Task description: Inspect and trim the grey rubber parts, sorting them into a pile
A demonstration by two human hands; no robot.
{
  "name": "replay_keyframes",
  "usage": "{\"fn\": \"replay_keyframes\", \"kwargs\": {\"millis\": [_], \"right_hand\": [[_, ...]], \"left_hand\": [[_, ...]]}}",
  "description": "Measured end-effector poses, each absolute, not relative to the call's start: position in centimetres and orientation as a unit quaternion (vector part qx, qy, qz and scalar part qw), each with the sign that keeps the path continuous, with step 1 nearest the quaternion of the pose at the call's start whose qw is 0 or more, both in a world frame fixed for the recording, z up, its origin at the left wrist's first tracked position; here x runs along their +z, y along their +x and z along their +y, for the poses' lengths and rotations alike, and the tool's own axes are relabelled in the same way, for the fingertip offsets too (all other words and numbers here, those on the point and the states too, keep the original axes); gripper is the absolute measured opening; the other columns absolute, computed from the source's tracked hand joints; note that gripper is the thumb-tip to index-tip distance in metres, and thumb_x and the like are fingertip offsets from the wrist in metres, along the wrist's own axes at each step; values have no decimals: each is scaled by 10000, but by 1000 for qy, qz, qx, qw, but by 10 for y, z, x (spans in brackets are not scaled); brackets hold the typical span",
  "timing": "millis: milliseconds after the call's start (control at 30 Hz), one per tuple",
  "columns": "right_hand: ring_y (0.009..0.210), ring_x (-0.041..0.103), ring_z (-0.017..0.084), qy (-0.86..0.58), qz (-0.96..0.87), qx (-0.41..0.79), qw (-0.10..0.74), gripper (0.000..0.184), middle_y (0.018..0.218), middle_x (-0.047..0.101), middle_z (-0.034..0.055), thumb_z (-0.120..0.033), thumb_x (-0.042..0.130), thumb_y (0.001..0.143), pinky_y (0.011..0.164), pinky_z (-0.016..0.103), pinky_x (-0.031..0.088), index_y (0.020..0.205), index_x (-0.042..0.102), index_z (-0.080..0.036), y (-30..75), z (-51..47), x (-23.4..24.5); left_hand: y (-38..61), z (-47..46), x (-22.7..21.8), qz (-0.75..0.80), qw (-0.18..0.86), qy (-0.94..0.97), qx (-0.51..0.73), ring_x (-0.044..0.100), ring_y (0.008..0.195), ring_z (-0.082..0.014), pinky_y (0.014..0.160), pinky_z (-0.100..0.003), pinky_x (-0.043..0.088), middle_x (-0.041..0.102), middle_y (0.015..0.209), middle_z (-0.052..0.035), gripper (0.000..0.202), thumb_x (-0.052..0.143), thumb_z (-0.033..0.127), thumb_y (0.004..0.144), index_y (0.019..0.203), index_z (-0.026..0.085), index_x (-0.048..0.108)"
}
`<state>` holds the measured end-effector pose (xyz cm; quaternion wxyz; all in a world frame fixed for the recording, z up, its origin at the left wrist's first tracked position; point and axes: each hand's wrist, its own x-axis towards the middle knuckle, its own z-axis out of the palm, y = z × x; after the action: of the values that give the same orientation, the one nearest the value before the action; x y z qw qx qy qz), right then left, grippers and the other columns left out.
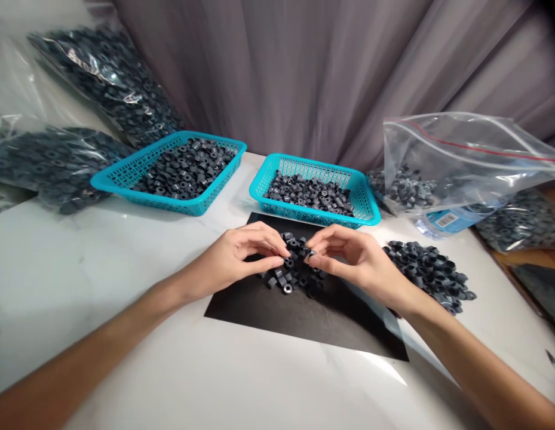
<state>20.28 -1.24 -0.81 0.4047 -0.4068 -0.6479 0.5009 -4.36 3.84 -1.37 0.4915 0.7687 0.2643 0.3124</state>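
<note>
Over a black sheet (304,322), my left hand (253,249) pinches a small dark grey ring-shaped part (287,261) between thumb and fingertips. Facing it, my right hand (344,251) has thumb and fingers closed on another small dark grey part (310,255). The two parts are a short way apart. Below and between my hands lies a loose heap of small dark grey hollow cylinders (284,279), some upright with their holes showing. My fingers hide some of the heap.
Two blue baskets, left (194,206) and middle (313,215), hold many grey parts. On the right lies a pile of dark cap-like pieces (427,275), near an open zip bag (442,149) and a labelled bottle (451,220). Filled plastic bags (111,77) stand at left. A curtain (295,77) hangs behind.
</note>
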Motion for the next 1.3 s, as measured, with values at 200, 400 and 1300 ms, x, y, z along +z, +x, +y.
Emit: {"fn": "replay_keyframes", "kwargs": {"millis": [200,400,1300], "right_hand": [[894,634,184,-411,-681,462,393,202,960,706,49,-349,731,866,836,340,509,993,710,-193,204,-13,-11],[932,656,202,-406,-674,472,397,217,1007,732,62,-364,737,858,861,364,525,1000,726,-200,203,-13,-12],[844,631,186,-421,-711,437,355,258,986,729,49,-410,734,861,756,330,493,1053,771,-241,212,-6,-18]], "left_hand": [[-40,32,-7,300,519,744,295,678,918,-144,892,-282,567,682,1015,-37,182,733,208,840,1018,177,707],[-38,29,-11,295,552,721,297,694,970,-162,933,-302,563,711,1057,-48,261,752,225,829,1076,180,679],[-45,28,2,254,540,770,224,708,1035,-178,988,-323,505,771,1058,-47,303,750,259,839,1129,211,679]]}}
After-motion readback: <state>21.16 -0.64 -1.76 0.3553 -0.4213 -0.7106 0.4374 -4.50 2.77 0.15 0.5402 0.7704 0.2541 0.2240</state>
